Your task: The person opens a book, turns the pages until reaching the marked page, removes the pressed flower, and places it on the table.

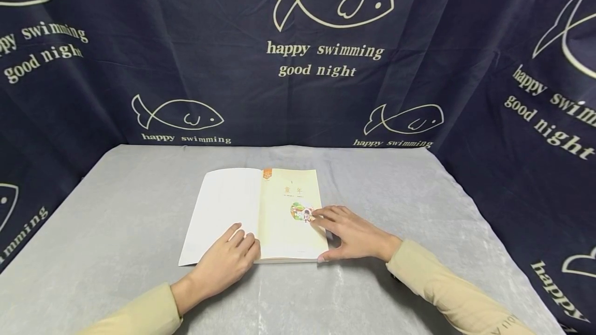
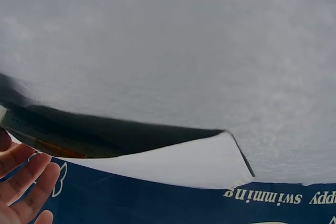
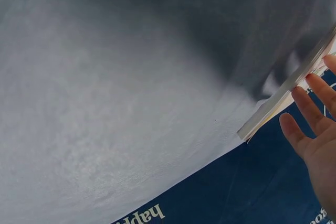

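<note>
An open book (image 1: 292, 237) lies on the table, its blank white left page (image 1: 228, 195) spread flat-looking in the head view. The cream right page carries orange characters and a small coloured picture (image 1: 298, 211). My left hand (image 1: 228, 257) rests on the lower part of the left page, close to the spine, with loosely bent fingers. At the right edge, my right hand (image 1: 346, 234) touches the page with its fingertips, the thumb by the lower corner. In the left wrist view, the raised cover (image 2: 184, 163) shows a dark underside. The right wrist view shows fairly straight fingers (image 3: 307, 106) along the book's edge.
A grey cloth covers the table (image 1: 396, 180) around the book. Dark blue curtains (image 1: 233, 56) with white fish drawings and lettering hang behind the table and at both sides.
</note>
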A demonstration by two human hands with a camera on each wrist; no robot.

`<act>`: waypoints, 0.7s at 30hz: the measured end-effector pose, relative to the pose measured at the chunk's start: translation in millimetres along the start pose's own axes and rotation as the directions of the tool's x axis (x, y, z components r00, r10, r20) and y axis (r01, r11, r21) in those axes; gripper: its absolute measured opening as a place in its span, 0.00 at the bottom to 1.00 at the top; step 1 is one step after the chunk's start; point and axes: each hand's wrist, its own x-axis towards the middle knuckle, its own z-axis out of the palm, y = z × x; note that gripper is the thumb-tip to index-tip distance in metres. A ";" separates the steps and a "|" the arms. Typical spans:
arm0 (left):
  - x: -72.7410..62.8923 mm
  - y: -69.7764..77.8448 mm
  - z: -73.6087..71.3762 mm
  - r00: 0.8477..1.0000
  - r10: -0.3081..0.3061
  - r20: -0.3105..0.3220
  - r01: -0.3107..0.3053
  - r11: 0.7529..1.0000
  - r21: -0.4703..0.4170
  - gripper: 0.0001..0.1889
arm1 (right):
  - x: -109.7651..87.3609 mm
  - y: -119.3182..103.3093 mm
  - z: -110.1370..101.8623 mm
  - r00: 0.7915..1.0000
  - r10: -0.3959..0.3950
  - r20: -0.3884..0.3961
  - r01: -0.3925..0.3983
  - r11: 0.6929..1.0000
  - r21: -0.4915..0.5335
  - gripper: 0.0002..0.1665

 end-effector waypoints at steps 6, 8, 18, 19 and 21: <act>0.2 -0.4 0.3 1.000 -0.020 -0.003 0.020 1.000 -0.024 0.20 | -0.9 -1.8 -1.1 1.000 -0.010 0.003 0.011 1.000 -0.026 0.49; 0.3 -0.5 0.1 1.000 -0.023 -0.001 0.023 0.999 -0.024 0.19 | -1.0 -2.1 -1.7 1.000 -0.013 0.008 0.013 0.999 -0.033 0.48; 0.5 -0.9 0.3 0.999 -0.032 0.003 0.032 0.999 -0.033 0.18 | -1.7 0.5 -1.7 0.998 -0.064 -0.020 0.063 0.996 -0.057 0.38; 0.4 -0.9 0.3 0.999 -0.034 0.005 0.034 0.999 -0.033 0.18 | -1.6 0.8 -1.9 0.997 -0.076 -0.029 0.075 0.996 -0.058 0.37; 0.5 -0.8 0.4 0.999 -0.036 0.006 0.036 0.999 -0.035 0.18 | -1.3 1.3 -2.1 0.994 -0.101 -0.051 0.098 0.993 -0.062 0.33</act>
